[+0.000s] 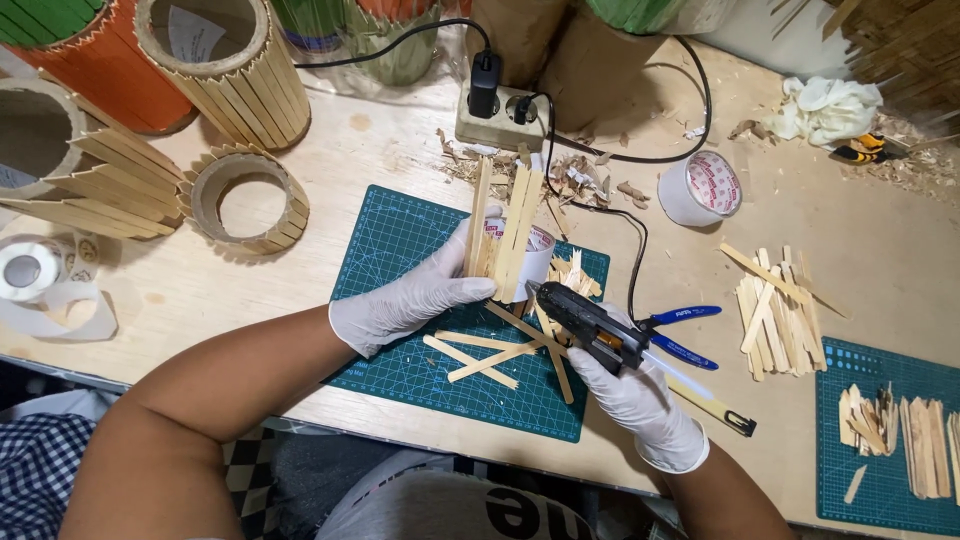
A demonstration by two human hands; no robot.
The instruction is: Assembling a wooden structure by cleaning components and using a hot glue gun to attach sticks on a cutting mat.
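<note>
Left hand (405, 300): fingers grip upright wooden slats (505, 235) against a tape roll above the green cutting mat (400, 240). Right hand (635, 395): fingers wrapped around glue gun (590, 320), nozzle at slat bases. Advise steady slats, small beads.

Both hands wear white gloves: the left hand (405, 300) has its grip around pale tan wooden slats (505, 232), and the right hand (630, 395) has its grip on a black glue gun (588, 318) with an orange trigger. Under them lies a dark green cutting mat (400, 250) ruled with a fine pale grid; a second one (880, 440) sits at four o'clock. The counter (400, 150) is light, unpainted wood. At two o'clock stands a white tape roll (700, 188) with red print. Blue-handled pliers (680, 330) lie at three o'clock. At eleven o'clock stands an orange cylinder (90, 85) beside a tan slatted one (225, 70).
</note>
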